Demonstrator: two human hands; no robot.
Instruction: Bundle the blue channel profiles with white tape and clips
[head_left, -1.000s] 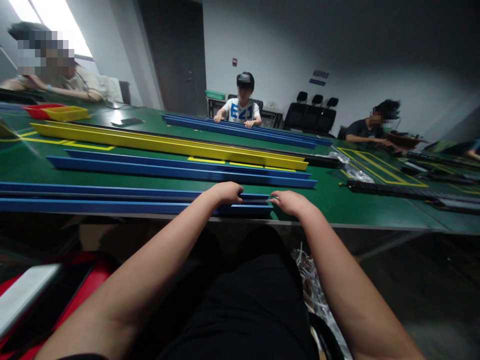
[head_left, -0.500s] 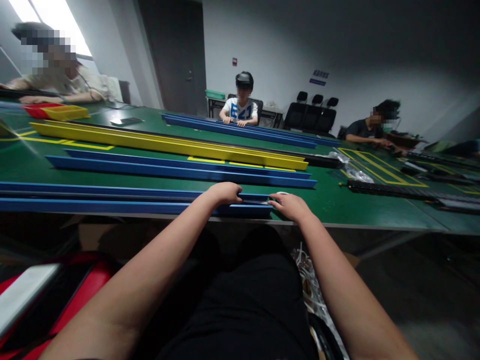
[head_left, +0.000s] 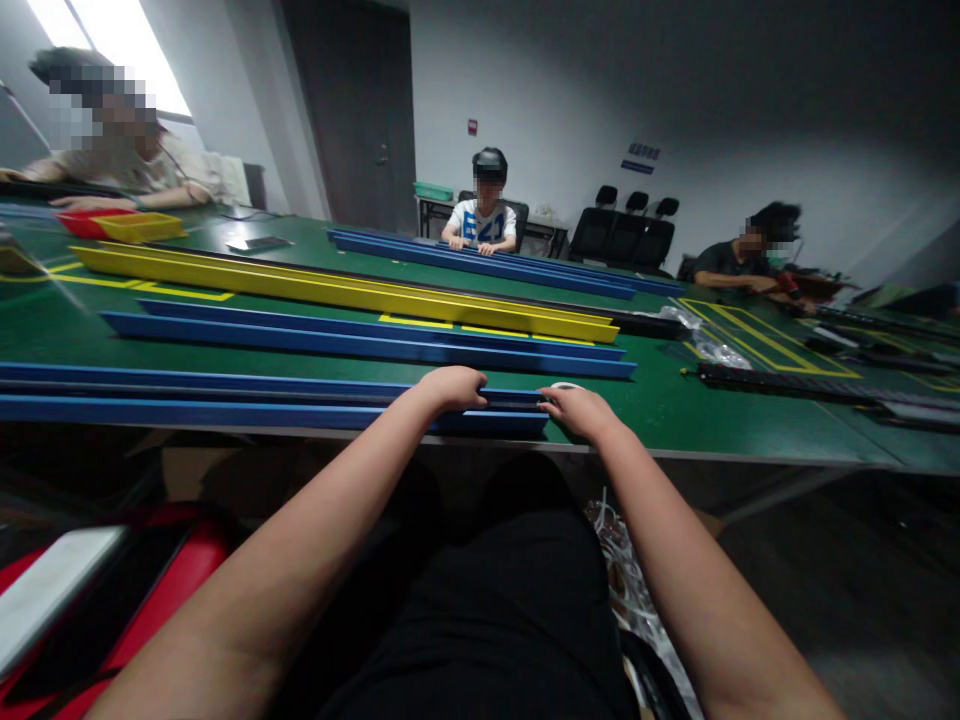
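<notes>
A long blue channel rail (head_left: 225, 398) lies along the near edge of the green table (head_left: 675, 410), with a dark strip inside it. My left hand (head_left: 452, 387) rests on top of the rail near its right end, fingers curled over the strip. At the rail's right end sits my right hand (head_left: 579, 411), fingers pressed at the end of the strip. A small white object (head_left: 562, 386) shows just beyond its fingers; I cannot tell whether the hand holds it.
Further back lie another blue rail (head_left: 360, 340), a yellow rail (head_left: 337, 290) and a far blue rail (head_left: 480, 260). Black strips (head_left: 795, 385) and a plastic bag (head_left: 712, 350) lie at the right. Three other people sit around the table. A red case (head_left: 112, 600) is by my left knee.
My right hand has shifted slightly left toward the rail's end. The left hand stays in place. The view has tilted a little.
</notes>
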